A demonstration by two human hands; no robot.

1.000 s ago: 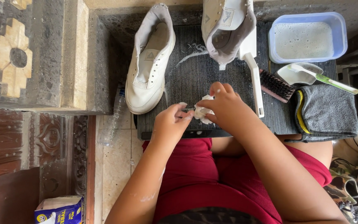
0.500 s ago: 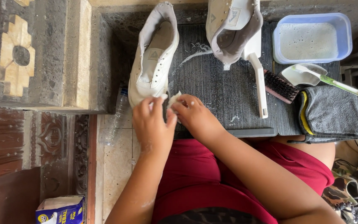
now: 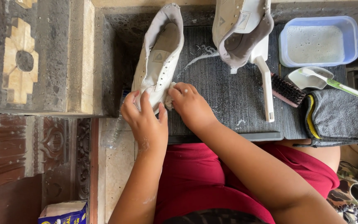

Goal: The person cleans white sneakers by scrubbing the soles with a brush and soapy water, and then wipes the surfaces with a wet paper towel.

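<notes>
The work in hand looks like the wiping stage of cleaning a pair of white shoes, and it seems to be somewhere in the middle. The left hand (image 3: 143,120) is closed over the toe end of the left shoe (image 3: 159,56), steadying it at the near left corner of the dark ribbed mat (image 3: 228,95) on the worktop. The right hand (image 3: 189,105) is pinched on a small white wad (image 3: 170,96), cloth or tissue, I cannot tell which, and presses it against the side of that shoe near the toe, just beside the left hand. The shoe lies with its opening up and its heel pointing to the far side; its upper looks fairly clean, though how much dirt remains cannot be made out. Streaks of white foam (image 3: 199,54) lie on the mat between the two shoes, which suggests that scrubbing is already done on at least one of them. The second shoe (image 3: 239,29) stands at the far side, right of the first, untouched by either hand. The long-handled white brush (image 3: 266,83), the dark bristle brush (image 3: 287,89), the tub of soapy water (image 3: 318,39) and a scoop (image 3: 311,78) lie idle to the right, and the folded grey towel (image 3: 338,116) at the near right looks unused, so drying appears still to be done.
</notes>
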